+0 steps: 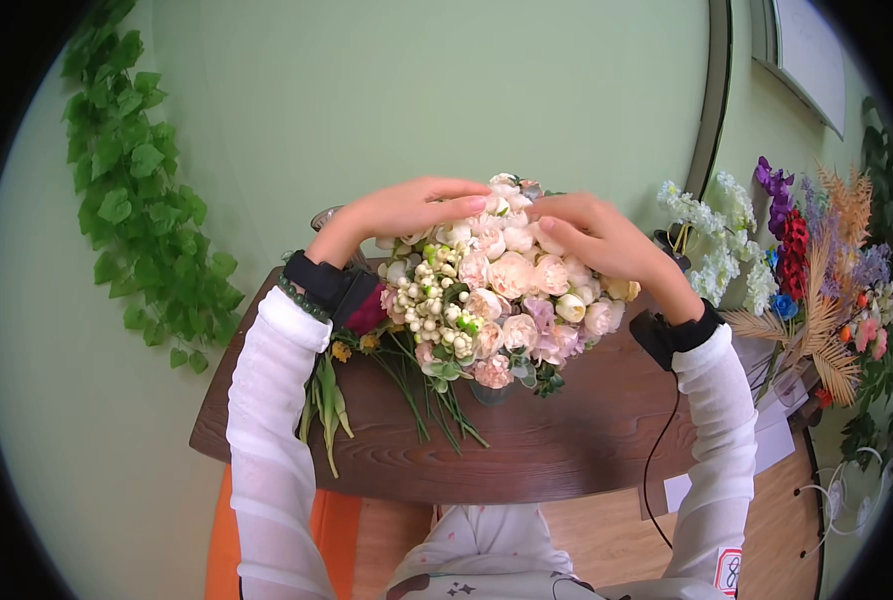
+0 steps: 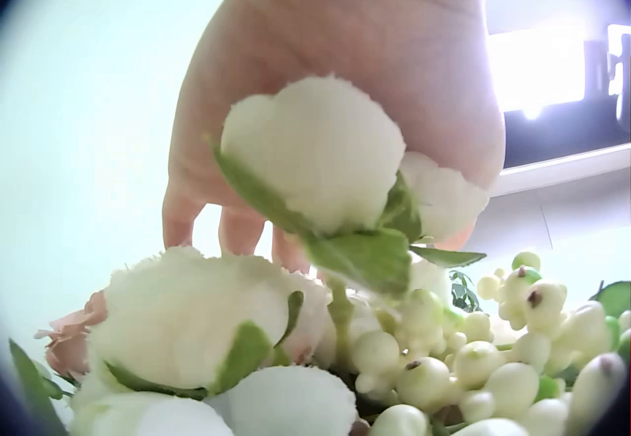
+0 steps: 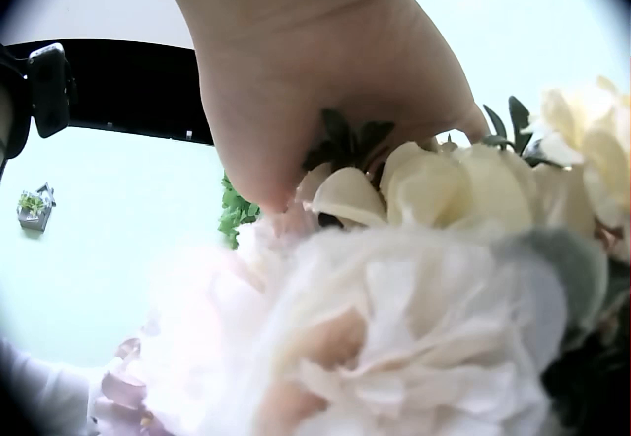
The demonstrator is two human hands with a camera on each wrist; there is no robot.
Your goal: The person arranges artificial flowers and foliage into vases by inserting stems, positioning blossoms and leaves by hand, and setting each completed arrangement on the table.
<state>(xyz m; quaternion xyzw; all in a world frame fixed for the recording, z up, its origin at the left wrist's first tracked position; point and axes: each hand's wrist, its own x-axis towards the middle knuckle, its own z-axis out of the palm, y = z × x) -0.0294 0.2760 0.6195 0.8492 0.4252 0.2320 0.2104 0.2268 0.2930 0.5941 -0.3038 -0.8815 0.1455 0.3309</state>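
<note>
Tho barely visible, vase [image 1: 490, 393] w/ flwrs [image 1: 511, 275]

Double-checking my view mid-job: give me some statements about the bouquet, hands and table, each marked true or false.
1. The left hand and right hand are both at the bouquet. True.
2. In the head view, the white berries are on the bouquet's right side. False: they are on its left.
3. The table is dark brown. True.
4. The person's sleeves are black. False: they are white.
5. Orange-yellow flowers show left of the bouquet in the head view. True.
</note>
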